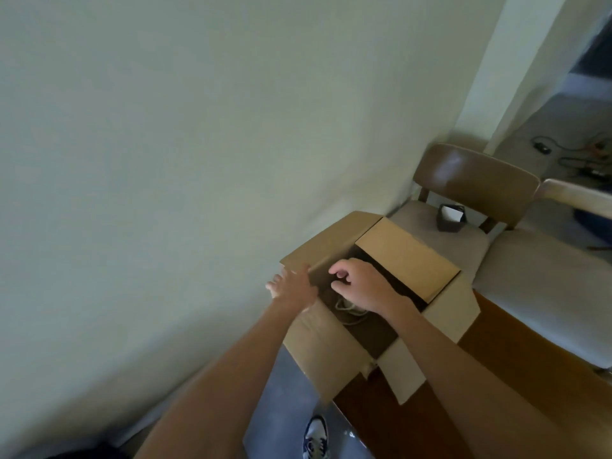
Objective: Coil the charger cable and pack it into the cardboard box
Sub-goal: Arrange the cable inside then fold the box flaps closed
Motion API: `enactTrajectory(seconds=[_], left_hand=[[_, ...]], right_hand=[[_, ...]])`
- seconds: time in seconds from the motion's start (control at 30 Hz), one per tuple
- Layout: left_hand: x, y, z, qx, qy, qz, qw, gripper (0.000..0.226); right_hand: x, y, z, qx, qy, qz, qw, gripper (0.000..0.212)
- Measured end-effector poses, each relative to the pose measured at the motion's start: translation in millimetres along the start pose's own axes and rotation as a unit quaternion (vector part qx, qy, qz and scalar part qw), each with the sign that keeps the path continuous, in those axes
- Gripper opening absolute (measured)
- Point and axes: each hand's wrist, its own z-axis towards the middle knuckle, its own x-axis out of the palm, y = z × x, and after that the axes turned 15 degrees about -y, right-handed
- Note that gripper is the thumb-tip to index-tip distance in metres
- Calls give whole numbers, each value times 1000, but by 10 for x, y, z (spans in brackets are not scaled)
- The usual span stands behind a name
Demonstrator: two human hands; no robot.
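Note:
An open cardboard box point(407, 256) stands on a brown wooden table, its flaps spread outward. Inside, on the dark bottom, lies a white coiled charger cable point(347, 309), partly hidden by my right hand. My left hand point(293, 288) rests flat against the box's left flap with its fingers straight. My right hand point(359, 286) hovers over the opening with fingers loosely curled and holds nothing that I can see.
The table point(496, 392) runs along a pale wall on the left. Two chairs with light cushions point(543, 286) stand behind it; a small dark box point(451, 219) sits on the nearer seat. Cables lie on the floor at far right. A shoe point(316, 437) shows below.

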Motion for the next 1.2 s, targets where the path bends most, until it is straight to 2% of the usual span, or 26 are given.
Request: enactTrajectory(seconds=[0.13, 0.2, 0.3, 0.37, 0.43, 0.53, 0.6, 0.7, 0.77, 0.87, 0.93, 1.0, 1.07, 1.1, 1.2], left_hand=[[5, 267, -165, -25, 11, 35, 999, 65], [-132, 310, -208, -18, -13, 35, 999, 57], [-441, 248, -155, -31, -52, -35, 998, 43], [-618, 130, -86, -42, -80, -136, 987, 39], [-691, -53, -62, -63, -81, -245, 964, 36], [-632, -365, -50, -76, -84, -333, 936, 37], [-511, -476, 0, -62, -81, -318, 943, 39], [-248, -441, 81, -58, -42, -267, 961, 41], [-94, -358, 129, -83, -23, -217, 972, 47], [-16, -255, 269, -139, -26, -176, 974, 63], [-10, -196, 399, -156, -9, -236, 959, 76], [-9, -168, 495, -190, 11, -329, 925, 83], [-37, -155, 541, -225, -6, -388, 894, 90], [-50, -163, 556, -226, -20, -392, 891, 88], [-123, -215, 522, -207, -49, -351, 912, 83]], right_hand=[[13, 216, -174, -13, 66, 10, 998, 48], [19, 296, -266, 3, 98, 27, 995, 66], [-60, 386, -343, 42, 118, 73, 989, 95], [-161, 413, -354, 47, 124, 61, 989, 105], [-239, 393, -341, 37, 113, -6, 993, 99], [-291, 190, -326, 20, 18, -102, 994, 57], [-317, -6, -346, 56, -38, -114, 991, 49], [-260, -219, -415, 114, -39, -122, 985, 50], [-129, -346, -450, 132, -18, -184, 974, 58], [-48, -489, -451, 179, 17, -250, 951, 85], [-102, -546, -420, 224, 25, -240, 944, 102], [-184, -577, -387, 243, 29, -242, 939, 113], [-249, -598, -357, 241, 21, -248, 938, 118], [-270, -606, -351, 240, 18, -248, 938, 120], [-252, -632, -311, 233, 13, -241, 942, 123]])
